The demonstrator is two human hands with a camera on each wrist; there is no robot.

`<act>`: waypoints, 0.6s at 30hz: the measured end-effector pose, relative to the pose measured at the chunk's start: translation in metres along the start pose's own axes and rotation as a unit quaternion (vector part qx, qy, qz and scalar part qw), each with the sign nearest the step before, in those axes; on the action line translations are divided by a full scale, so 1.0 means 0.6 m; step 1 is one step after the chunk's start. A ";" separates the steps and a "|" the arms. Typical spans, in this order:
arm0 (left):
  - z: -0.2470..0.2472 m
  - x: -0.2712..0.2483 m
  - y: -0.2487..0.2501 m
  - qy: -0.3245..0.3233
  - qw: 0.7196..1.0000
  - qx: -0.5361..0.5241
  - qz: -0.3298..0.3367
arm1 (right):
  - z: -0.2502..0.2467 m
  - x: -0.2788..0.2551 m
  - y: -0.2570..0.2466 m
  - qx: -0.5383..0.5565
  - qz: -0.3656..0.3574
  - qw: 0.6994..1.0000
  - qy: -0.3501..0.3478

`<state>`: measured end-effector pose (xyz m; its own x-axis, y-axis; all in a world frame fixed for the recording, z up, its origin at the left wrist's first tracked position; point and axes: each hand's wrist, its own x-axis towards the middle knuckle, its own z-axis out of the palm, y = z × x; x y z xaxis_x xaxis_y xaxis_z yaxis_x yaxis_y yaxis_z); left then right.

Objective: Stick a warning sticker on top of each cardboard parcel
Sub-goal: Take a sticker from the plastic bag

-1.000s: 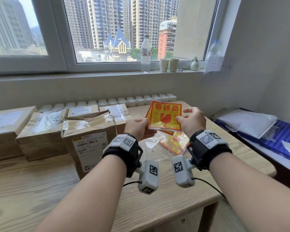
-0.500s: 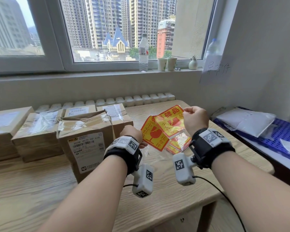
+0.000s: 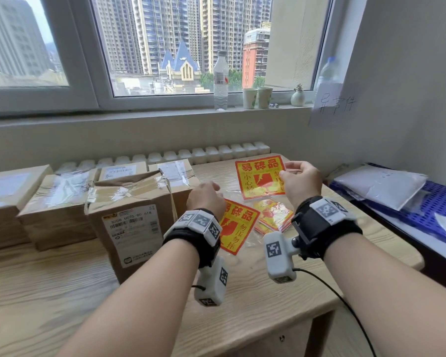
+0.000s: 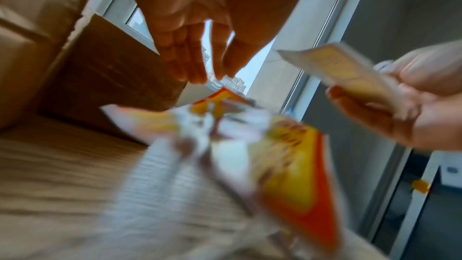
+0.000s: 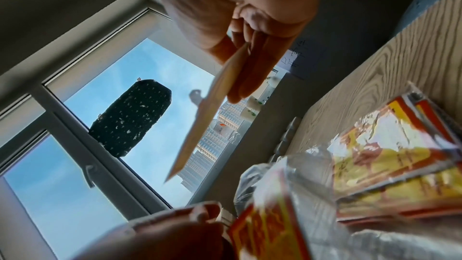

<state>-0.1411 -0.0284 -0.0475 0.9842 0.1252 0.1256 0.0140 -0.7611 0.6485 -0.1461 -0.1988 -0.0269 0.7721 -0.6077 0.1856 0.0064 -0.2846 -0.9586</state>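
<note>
My right hand [image 3: 285, 171] pinches a yellow-and-red warning sticker [image 3: 259, 179] by its right edge and holds it up over the table. The right wrist view shows this held sticker [image 5: 207, 118] edge-on between thumb and fingers [image 5: 252, 70]. My left hand [image 3: 211, 189] hovers beside the front parcel [image 3: 131, 217] with straight fingers and holds nothing; the left wrist view [image 4: 210, 72] confirms it. A second loose sticker [image 3: 238, 228] lies flat on the table by my left wrist. Several taped cardboard parcels [image 3: 59, 202] stand in rows on the left.
A stack of stickers in a clear plastic bag [image 3: 273, 215] lies under my right wrist. White mailers lie on a blue crate [image 3: 443, 199] at the right. A water bottle [image 3: 220, 81] and paper cups stand on the windowsill. The wooden table [image 3: 62, 292] ends near me.
Both hands held two stickers together, then pulled them apart. My left hand let go of one, which now lies on the table. My right hand raised the other.
</note>
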 end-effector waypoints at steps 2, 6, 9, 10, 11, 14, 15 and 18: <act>-0.014 -0.009 0.020 -0.019 0.979 -0.202 -0.001 | 0.004 -0.002 -0.004 0.013 0.007 1.000 0.003; -0.053 -0.029 0.036 -0.158 0.918 -0.358 -0.059 | 0.008 -0.009 -0.018 0.037 0.004 0.999 0.025; -0.071 -0.039 0.030 -0.195 0.923 -0.332 -0.010 | 0.011 -0.024 -0.030 0.061 -0.003 0.998 0.024; -0.075 -0.041 0.029 -0.179 0.925 -0.334 -0.006 | 0.012 -0.031 -0.034 0.082 0.005 0.997 0.006; -0.080 -0.043 0.028 -0.156 0.928 -0.338 -0.007 | 0.012 -0.040 -0.039 0.120 0.024 0.992 -0.029; -0.094 -0.048 0.025 -0.096 0.934 -0.343 -0.003 | 0.008 -0.065 -0.055 0.259 0.105 0.943 -0.182; -0.099 -0.050 0.025 -0.092 0.934 -0.345 0.001 | 0.006 -0.073 -0.061 0.268 0.107 0.933 -0.214; -0.111 -0.060 0.024 -0.089 0.931 -0.354 0.004 | 0.008 -0.088 -0.074 0.244 0.078 0.938 -0.235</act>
<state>-0.1879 -0.0015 0.0072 0.9983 -0.0341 0.0474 -0.0519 -0.1438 0.9882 -0.1841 -0.1502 0.0048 0.9820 -0.1864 0.0300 0.0719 0.2224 -0.9723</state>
